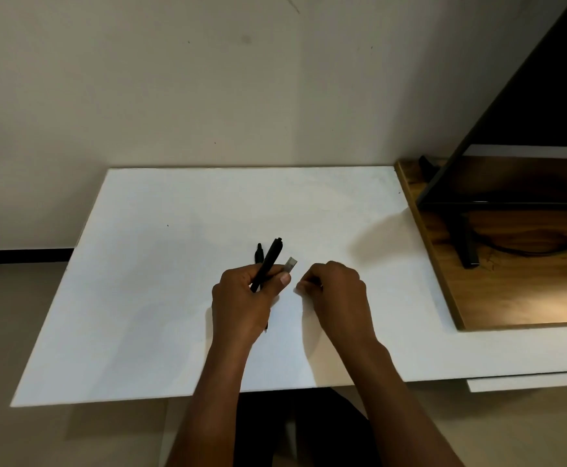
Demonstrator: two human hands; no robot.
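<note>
black pens, left-hand bundle: handling notes

plastic by the look of it: the black pen (270, 261) should be light, stiff and smooth, so expect it to roll or slip if your grip loosens. your left hand (246, 298) is curled round its lower barrel, just above the white table (133, 298), near the table's middle. the button end points up and away from you. a second black pen (259, 253) sits behind it in the same grip, its tip showing below the palm. a small grey piece (290, 264) pokes out past the thumb. it is too blurred to name, but likely light and easy to drop. best hold, as judged: mid-barrel, thumb against forefinger, both pens kept parallel.

your right hand (336, 291) hovers just beside the left, fingers curled with the tips drawn together. whether they pinch anything cannot be told.

surroundings: a wooden board (511, 298) lies to the right, carrying a black stand (467, 244) and a dark cable (524, 252). all of it is well apart from both hands, and none of it stands in their way.
</note>
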